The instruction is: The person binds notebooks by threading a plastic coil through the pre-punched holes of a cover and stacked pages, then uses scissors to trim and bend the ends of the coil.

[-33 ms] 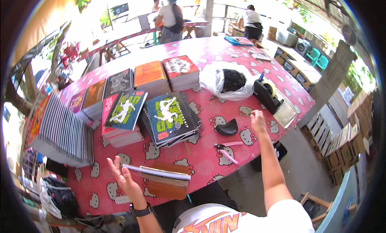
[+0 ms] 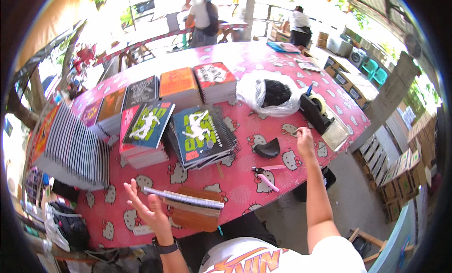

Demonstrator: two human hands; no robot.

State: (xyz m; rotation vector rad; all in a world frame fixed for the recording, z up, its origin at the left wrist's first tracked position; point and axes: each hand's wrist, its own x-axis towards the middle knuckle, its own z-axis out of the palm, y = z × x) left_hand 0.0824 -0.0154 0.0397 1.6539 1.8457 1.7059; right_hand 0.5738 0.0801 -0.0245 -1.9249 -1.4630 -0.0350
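Observation:
My left hand (image 2: 149,211) is open, its fingers spread, beside the left end of a thin notebook or paper block (image 2: 186,199) with a row of holes or coils along its edge. That block rests on a brown wooden board (image 2: 195,218) at the table's near edge. My right hand (image 2: 305,141) is raised over the right side of the table with its fingers drawn together; anything in them is too small to make out. Below and left of it lie pink-handled pliers (image 2: 267,175) and a black half-round piece (image 2: 267,149). Past it stands a black tape dispenser (image 2: 316,114).
Spiral notebooks stand in stacks: a tall one (image 2: 77,148) at left, blue-green ones (image 2: 200,134) in the middle, orange (image 2: 178,84) and red ones (image 2: 214,77) behind. A plastic bag (image 2: 254,94) holds something black. Cardboard boxes (image 2: 400,179) are at right; people work farther back.
The whole view has shifted slightly. Both hands stay in nearly the same places, and nothing has visibly been taken hold of or let go.

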